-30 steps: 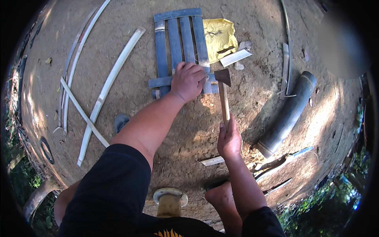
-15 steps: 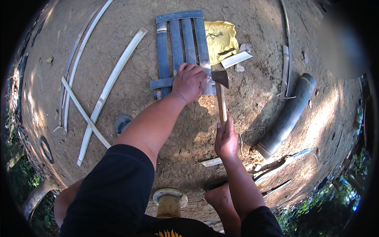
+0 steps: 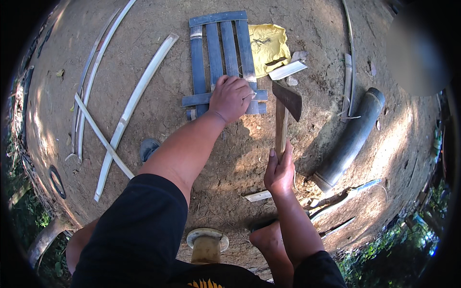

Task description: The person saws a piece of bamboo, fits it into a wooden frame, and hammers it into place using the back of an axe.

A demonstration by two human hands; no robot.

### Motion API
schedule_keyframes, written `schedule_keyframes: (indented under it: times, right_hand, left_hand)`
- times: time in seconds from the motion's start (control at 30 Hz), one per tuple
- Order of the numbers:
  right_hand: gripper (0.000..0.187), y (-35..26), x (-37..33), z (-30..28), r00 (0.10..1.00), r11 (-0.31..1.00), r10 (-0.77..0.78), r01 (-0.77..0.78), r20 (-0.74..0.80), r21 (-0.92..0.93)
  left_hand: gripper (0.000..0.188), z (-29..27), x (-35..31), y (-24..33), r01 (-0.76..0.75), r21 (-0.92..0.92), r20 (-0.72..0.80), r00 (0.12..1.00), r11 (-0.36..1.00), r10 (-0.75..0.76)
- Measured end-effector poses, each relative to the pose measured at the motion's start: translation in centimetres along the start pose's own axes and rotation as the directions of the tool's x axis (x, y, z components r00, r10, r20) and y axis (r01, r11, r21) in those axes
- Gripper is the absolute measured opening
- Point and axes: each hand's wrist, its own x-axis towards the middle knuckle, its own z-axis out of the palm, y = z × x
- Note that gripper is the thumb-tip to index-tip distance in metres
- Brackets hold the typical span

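A slatted frame of dark bamboo strips [image 3: 215, 53] lies on the ground ahead of me. Across its near end runs a bamboo crosspiece [image 3: 194, 100], and my left hand [image 3: 231, 99] rests on this strip. The left fingers are pinched together near the crosspiece's right end; whatever is between them is too small to make out. My right hand [image 3: 280, 169] grips the wooden handle of a hatchet [image 3: 282, 127]. Its dark metal head is raised to the right of the frame, apart from it.
Beside the frame lie a yellow sheet [image 3: 269, 45] and a pale split bamboo piece [image 3: 288, 70]. Long strips [image 3: 137, 96] are on the left. A thick bamboo tube [image 3: 350, 141] and a long blade [image 3: 341, 198] lie to the right, and a round stump-like piece [image 3: 206, 242] stands near my legs.
The hatchet head has swung away from the crosspiece's end, to the right, with my right hand shifting slightly. My left hand stays on the crosspiece.
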Motion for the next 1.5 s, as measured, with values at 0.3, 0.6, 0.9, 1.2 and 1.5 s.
schedule_keyframes:
  times: [0.3,0.6,0.9,1.2,1.5]
  right_hand:
    - [0.054,0.3,1.1,-0.1,0.998,0.997,0.066,-0.066,-0.014,0.029]
    - [0.052,1.5,-1.2,-0.1,0.993,0.983,0.111,-0.104,-0.033,0.153]
    - [0.052,3.1,-3.3,0.1,0.996,0.986,0.082,-0.076,-0.034,0.146]
    - [0.051,3.3,-3.4,0.5,0.998,0.984,0.046,-0.053,0.040,0.172]
    - [0.052,3.2,-2.9,1.0,0.998,0.981,-0.048,0.040,0.034,0.192]
  left_hand:
    - [0.009,-0.3,-0.1,0.2,0.005,0.031,-0.020,1.000,1.000,-0.004]
    - [0.027,-2.3,-0.4,0.0,0.003,0.000,0.044,0.999,1.000,-0.003]
    - [0.036,-4.1,-2.4,-1.1,0.009,0.092,0.129,0.991,0.996,-0.021]
    - [0.043,-3.1,-2.1,-1.1,-0.072,0.156,0.194,0.980,0.985,0.041]
    - [0.053,-3.4,-2.1,-0.6,-0.085,0.274,0.283,0.959,0.958,0.004]
